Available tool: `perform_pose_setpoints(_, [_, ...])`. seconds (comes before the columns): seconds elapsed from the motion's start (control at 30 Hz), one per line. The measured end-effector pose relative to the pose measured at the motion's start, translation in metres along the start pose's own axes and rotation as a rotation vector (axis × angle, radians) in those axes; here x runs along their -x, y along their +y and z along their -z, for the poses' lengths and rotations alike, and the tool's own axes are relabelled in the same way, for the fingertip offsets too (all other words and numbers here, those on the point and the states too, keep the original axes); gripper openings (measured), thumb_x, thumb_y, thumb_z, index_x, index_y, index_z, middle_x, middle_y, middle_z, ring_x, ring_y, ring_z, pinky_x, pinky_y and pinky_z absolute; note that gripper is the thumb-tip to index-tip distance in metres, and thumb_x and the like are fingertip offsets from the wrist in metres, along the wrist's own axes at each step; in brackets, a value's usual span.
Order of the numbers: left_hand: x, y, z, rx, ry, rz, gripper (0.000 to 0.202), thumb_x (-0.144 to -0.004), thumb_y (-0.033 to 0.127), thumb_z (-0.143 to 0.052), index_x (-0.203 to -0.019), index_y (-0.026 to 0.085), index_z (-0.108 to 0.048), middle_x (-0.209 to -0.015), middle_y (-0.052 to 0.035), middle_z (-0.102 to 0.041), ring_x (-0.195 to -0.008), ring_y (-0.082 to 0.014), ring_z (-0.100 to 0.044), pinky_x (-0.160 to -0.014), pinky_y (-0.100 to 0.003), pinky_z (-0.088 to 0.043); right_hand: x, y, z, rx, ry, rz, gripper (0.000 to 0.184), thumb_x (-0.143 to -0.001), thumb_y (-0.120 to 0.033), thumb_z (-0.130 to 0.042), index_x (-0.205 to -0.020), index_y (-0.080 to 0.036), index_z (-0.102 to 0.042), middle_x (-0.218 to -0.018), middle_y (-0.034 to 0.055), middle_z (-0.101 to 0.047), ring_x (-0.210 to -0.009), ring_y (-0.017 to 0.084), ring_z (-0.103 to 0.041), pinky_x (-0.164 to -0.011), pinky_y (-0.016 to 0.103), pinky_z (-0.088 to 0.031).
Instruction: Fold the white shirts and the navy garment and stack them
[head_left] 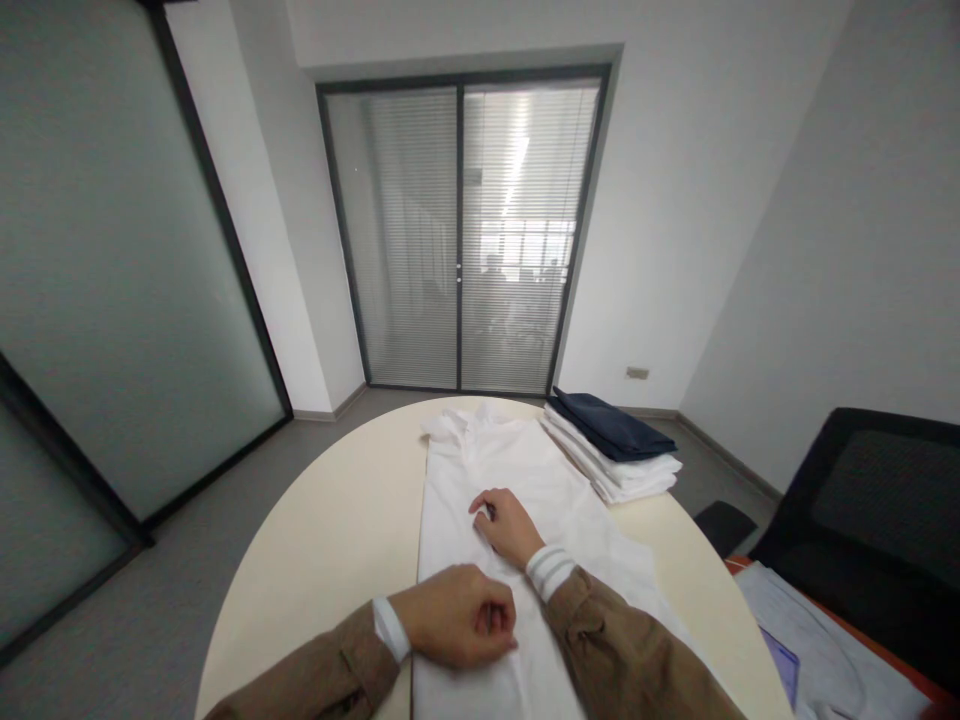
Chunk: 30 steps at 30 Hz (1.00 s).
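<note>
A white shirt (547, 475) lies spread lengthwise on the round table, its collar (457, 425) at the far end. My right hand (510, 525) rests over the middle of the shirt, thumb and forefinger pinched on the fabric. Nearer to me, my left hand (465, 615) is over the lower part of the shirt. Its fingers are curled in, with the tips at the cloth; whatever lies between them is hidden. Both forearms are in brown sleeves with white cuffs.
Folded white clothes (637, 480) topped by a dark navy folded garment (611, 425) sit at the table's far right edge. The cream round table (322, 550) extends left of the shirt. A black chair (862, 500) stands at right, near papers (817, 630) and a purple item (781, 662).
</note>
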<state>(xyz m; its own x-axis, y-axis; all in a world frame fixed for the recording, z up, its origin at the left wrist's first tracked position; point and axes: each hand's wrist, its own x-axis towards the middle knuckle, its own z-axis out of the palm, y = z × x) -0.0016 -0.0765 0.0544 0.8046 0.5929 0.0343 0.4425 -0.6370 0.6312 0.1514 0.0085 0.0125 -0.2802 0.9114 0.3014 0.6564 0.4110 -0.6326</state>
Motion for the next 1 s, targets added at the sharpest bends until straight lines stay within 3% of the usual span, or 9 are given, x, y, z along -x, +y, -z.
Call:
perform_pose_setpoints(0.1, [-0.011, -0.025, 0.021, -0.053, 0.397, 0.193, 0.026, -0.094, 0.031, -0.045, -0.085, 0.019, -0.066, -0.076, -0.0032, -0.069, -0.069, -0.0155, -0.062, -0.068, -0.025, -0.046, 0.002, -0.001, -0.003, 0.007, 0.055, 0.022, 0.024, -0.077, -0.014, -0.055, -0.095, -0.021, -0.070, -0.091, 0.0062, -0.063, -0.095, 0.022, -0.055, -0.090, 0.034, -0.043])
perform_pose_setpoints(0.17, [-0.016, -0.048, 0.028, -0.129, 0.671, 0.305, 0.034, -0.097, 0.033, -0.037, -0.101, 0.018, -0.066, -0.097, -0.0090, -0.071, -0.091, -0.0203, -0.065, -0.086, -0.031, -0.048, 0.003, 0.000, -0.004, 0.010, 0.100, 0.024, 0.026, -0.077, -0.015, -0.057, -0.099, -0.022, -0.069, -0.105, 0.0085, -0.061, -0.103, 0.024, -0.054, -0.095, 0.036, -0.042])
perform_pose_setpoints(0.2, [-0.018, -0.059, 0.028, -0.173, 0.736, 0.335, 0.035, -0.098, 0.032, -0.035, -0.112, 0.017, -0.063, -0.112, -0.0117, -0.069, -0.107, -0.0221, -0.062, -0.097, -0.035, -0.044, 0.003, 0.000, -0.005, 0.011, 0.113, 0.025, 0.026, -0.077, -0.015, -0.057, -0.100, -0.023, -0.069, -0.110, 0.0091, -0.059, -0.106, 0.024, -0.053, -0.098, 0.037, -0.041])
perform_pose_setpoints(0.3, [-0.019, -0.085, 0.020, -0.332, 0.577, 0.392, 0.049, -0.096, 0.033, -0.037, -0.140, 0.013, -0.045, -0.149, -0.0157, -0.044, -0.141, -0.0270, -0.035, -0.115, -0.047, -0.026, 0.002, 0.002, -0.006, 0.016, 0.109, 0.027, 0.024, -0.079, -0.015, -0.055, -0.098, -0.022, -0.068, -0.111, 0.0092, -0.058, -0.108, 0.024, -0.053, -0.100, 0.037, -0.041])
perform_pose_setpoints(0.4, [-0.019, -0.094, 0.009, -0.449, 0.423, 0.462, 0.055, -0.097, 0.038, -0.034, -0.148, 0.014, -0.037, -0.158, -0.0139, -0.028, -0.147, -0.0297, -0.020, -0.117, -0.053, -0.019, 0.000, 0.001, -0.005, 0.048, 0.083, 0.016, 0.023, -0.081, -0.015, -0.052, -0.097, -0.019, -0.068, -0.105, 0.0091, -0.061, -0.103, 0.023, -0.054, -0.097, 0.035, -0.042])
perform_pose_setpoints(0.53, [-0.019, -0.093, 0.005, -0.533, 0.417, 0.489, 0.058, -0.096, 0.039, -0.037, -0.150, 0.018, -0.035, -0.159, -0.0131, -0.025, -0.148, -0.0317, -0.019, -0.117, -0.054, -0.019, -0.013, -0.003, 0.000, 0.118, -0.003, -0.032, 0.019, -0.083, -0.018, -0.053, -0.091, -0.018, -0.070, -0.100, 0.0099, -0.064, -0.098, 0.023, -0.057, -0.091, 0.033, -0.043])
perform_pose_setpoints(0.67, [-0.019, -0.092, 0.007, -0.546, 0.428, 0.476, 0.060, -0.095, 0.042, -0.041, -0.150, 0.021, -0.034, -0.159, -0.0132, -0.027, -0.147, -0.0334, -0.019, -0.116, -0.055, -0.020, -0.046, -0.011, 0.007, 0.241, -0.121, -0.094, 0.018, -0.083, -0.023, -0.054, -0.081, -0.015, -0.071, -0.093, 0.0127, -0.066, -0.087, 0.022, -0.060, -0.083, 0.032, -0.044])
perform_pose_setpoints(0.87, [-0.018, -0.097, 0.009, -0.547, 0.442, 0.461, 0.059, -0.095, 0.043, -0.041, -0.149, 0.021, -0.037, -0.159, -0.0132, -0.027, -0.147, -0.0342, -0.019, -0.116, -0.056, -0.021, -0.126, -0.037, 0.010, 0.392, -0.040, 0.033, 0.022, -0.088, -0.025, -0.052, -0.100, -0.016, -0.069, -0.106, 0.0135, -0.065, -0.102, 0.026, -0.057, -0.087, 0.035, -0.043])
perform_pose_setpoints(1.0, [-0.019, -0.101, 0.010, -0.546, 0.441, 0.467, 0.059, -0.095, 0.042, -0.041, -0.150, 0.022, -0.035, -0.159, -0.0106, -0.027, -0.147, -0.0325, -0.019, -0.116, -0.055, -0.022, -0.174, -0.049, -0.001, 0.380, -0.059, 0.033, 0.027, -0.090, -0.028, -0.051, -0.110, -0.018, -0.066, -0.115, 0.0130, -0.064, -0.108, 0.026, -0.055, -0.092, 0.038, -0.042])
